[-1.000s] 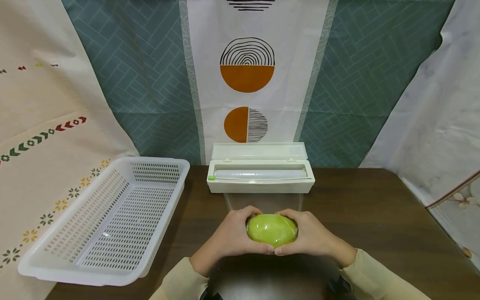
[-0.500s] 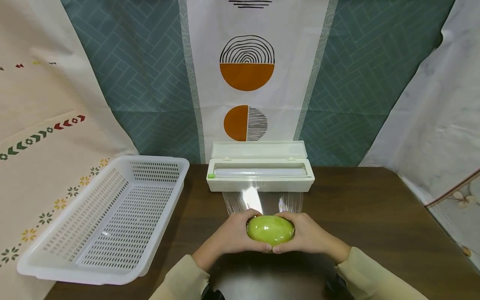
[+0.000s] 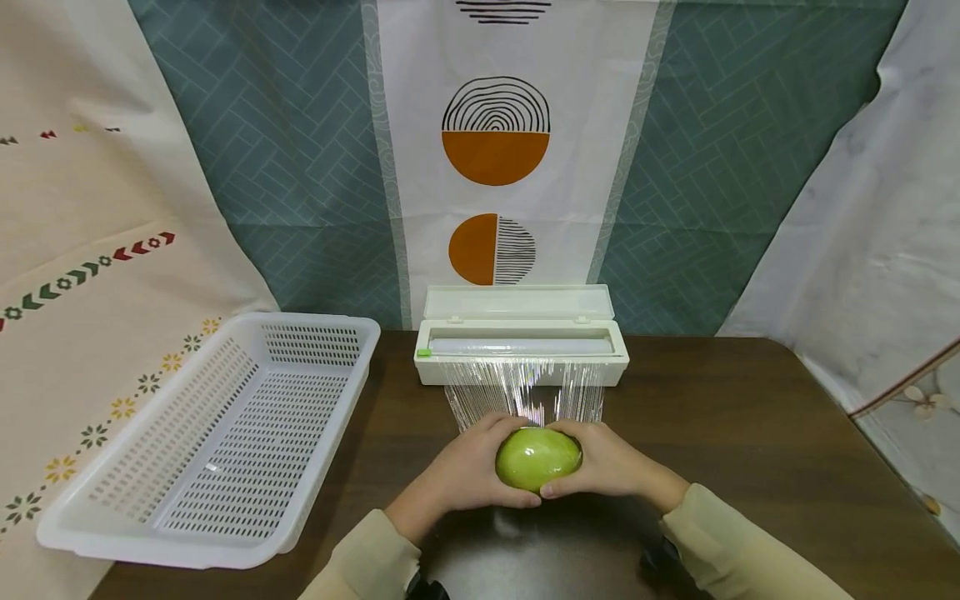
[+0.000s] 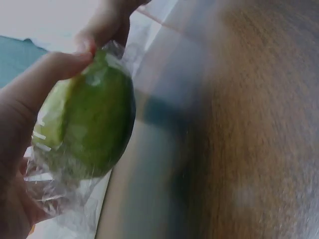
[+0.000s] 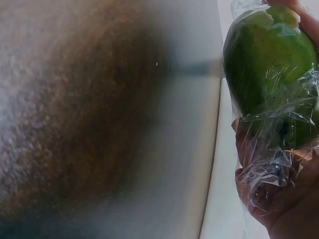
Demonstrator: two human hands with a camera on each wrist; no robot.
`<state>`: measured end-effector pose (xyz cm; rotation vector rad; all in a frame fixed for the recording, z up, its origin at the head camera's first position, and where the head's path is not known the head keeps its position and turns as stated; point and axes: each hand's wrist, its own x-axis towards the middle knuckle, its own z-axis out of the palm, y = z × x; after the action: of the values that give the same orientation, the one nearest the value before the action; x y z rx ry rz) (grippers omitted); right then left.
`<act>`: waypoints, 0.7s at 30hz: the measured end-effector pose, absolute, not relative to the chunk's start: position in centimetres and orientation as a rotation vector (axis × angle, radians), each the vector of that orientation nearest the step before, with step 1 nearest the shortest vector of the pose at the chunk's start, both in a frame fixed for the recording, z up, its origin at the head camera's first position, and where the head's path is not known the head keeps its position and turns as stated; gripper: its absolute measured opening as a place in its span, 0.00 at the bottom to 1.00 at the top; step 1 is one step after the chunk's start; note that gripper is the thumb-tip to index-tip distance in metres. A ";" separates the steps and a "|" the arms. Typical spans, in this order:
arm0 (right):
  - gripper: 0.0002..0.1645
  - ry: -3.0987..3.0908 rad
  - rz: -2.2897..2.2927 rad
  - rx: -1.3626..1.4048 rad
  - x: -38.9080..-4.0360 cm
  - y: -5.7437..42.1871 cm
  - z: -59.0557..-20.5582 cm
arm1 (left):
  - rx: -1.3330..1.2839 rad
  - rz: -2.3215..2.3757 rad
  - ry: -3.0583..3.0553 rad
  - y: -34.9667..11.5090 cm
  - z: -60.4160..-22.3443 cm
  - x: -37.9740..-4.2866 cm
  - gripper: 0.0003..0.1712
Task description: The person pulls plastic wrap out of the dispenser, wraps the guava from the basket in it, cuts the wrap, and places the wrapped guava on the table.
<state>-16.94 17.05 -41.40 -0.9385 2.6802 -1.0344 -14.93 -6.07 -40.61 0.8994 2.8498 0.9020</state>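
Note:
A smooth, oval green fruit (image 3: 537,460), mango-like in shape, is held in the air between both hands above the table's near side. Clear cling film (image 5: 274,104) covers it and bunches loosely at its ends in the wrist views. My left hand (image 3: 480,467) grips the fruit's left end, thumb at the near side. The right hand (image 3: 611,462) grips its right end the same way, the thumbs close together. A sheet of film (image 3: 517,392), creased and shiny, stretches from the fruit to the white cling film dispenser (image 3: 521,371) behind it.
The dispenser's lid (image 3: 519,302) stands raised, with the film roll (image 3: 521,346) inside and a small green tab (image 3: 424,352) at its left. A white slotted basket (image 3: 277,546) stands left on the dark wooden table (image 3: 750,467). Patterned cloths hang behind.
Both hands have turned the fruit slightly, and it has shifted a little left. The right hand has moved left with it. The film, flat and faint before, is now lifted and full of shiny creases.

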 end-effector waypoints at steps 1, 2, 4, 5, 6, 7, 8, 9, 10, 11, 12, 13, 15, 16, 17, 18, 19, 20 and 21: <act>0.39 2.674 -1.036 -0.935 -17.0 17.1 -41.4 | 0.930 0.861 2.869 -6.0 -40.6 -14.9 0.54; 0.39 2.666 -1.037 -0.931 -17.0 17.1 -41.4 | 0.959 0.817 2.889 -5.9 -40.6 -14.9 0.54; 0.39 2.654 -1.041 -0.923 -17.1 17.1 -41.5 | 0.998 0.759 2.912 -5.8 -40.6 -15.0 0.57; 0.39 2.648 -1.046 -0.918 -17.2 17.1 -41.5 | 1.004 0.739 2.918 -5.8 -40.6 -15.0 0.57; 0.39 2.645 -1.047 -0.917 -17.2 17.1 -41.5 | 1.001 0.726 2.920 -5.7 -40.6 -15.0 0.58; 0.39 2.640 -1.051 -0.912 -17.2 17.1 -41.5 | 0.994 0.720 2.919 -5.7 -40.7 -15.1 0.58; 0.39 2.636 -1.055 -0.909 -17.2 17.1 -41.5 | 0.984 0.719 2.916 -5.7 -40.7 -15.1 0.57; 0.40 2.633 -1.059 -0.905 -17.3 17.1 -41.5 | 0.974 0.726 2.911 -5.7 -40.8 -15.1 0.57; 0.40 2.631 -1.064 -0.902 -17.3 17.1 -41.6 | 0.967 0.737 2.908 -5.7 -40.8 -15.2 0.56; 0.40 2.630 -1.067 -0.899 -17.3 17.1 -41.6 | 0.959 0.748 2.905 -5.7 -40.8 -15.2 0.55; 0.40 2.632 -1.066 -0.896 -17.3 17.1 -41.7 | 0.953 0.761 2.902 -5.7 -40.8 -15.2 0.54; 0.41 2.634 -1.065 -0.891 -17.3 17.1 -41.8 | 0.951 0.773 2.900 -5.7 -40.9 -15.3 0.53; 0.43 2.646 -1.057 -0.884 -17.2 17.1 -41.9 | 0.950 0.786 2.898 -5.7 -41.0 -15.5 0.52; 0.45 2.654 -1.051 -0.878 -17.2 17.1 -42.0 | 0.953 0.786 2.899 -5.7 -41.1 -15.6 0.52; 0.47 2.664 -1.041 -0.873 -17.2 17.1 -42.0 | 0.954 0.783 2.900 -5.7 -41.1 -15.8 0.51; 0.50 2.678 -1.031 -0.868 -17.1 17.1 -42.1 | 0.955 0.780 2.900 -5.6 -41.2 -15.9 0.51; 0.52 2.691 -1.024 -0.863 -17.1 17.2 -42.1 | 0.958 0.779 2.899 -5.6 -41.2 -16.0 0.51; 0.54 2.709 -1.010 -0.865 -17.1 17.2 -42.1 | 0.959 0.777 2.899 -5.6 -41.3 -16.1 0.50; 0.55 2.729 -0.991 -0.865 -17.1 17.2 -42.0 | 0.960 0.778 2.897 -5.6 -41.3 -16.3 0.50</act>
<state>-17.09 17.15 -42.04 -0.8650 2.7286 -0.9906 -16.25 -5.62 -41.31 0.9597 2.8973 0.7777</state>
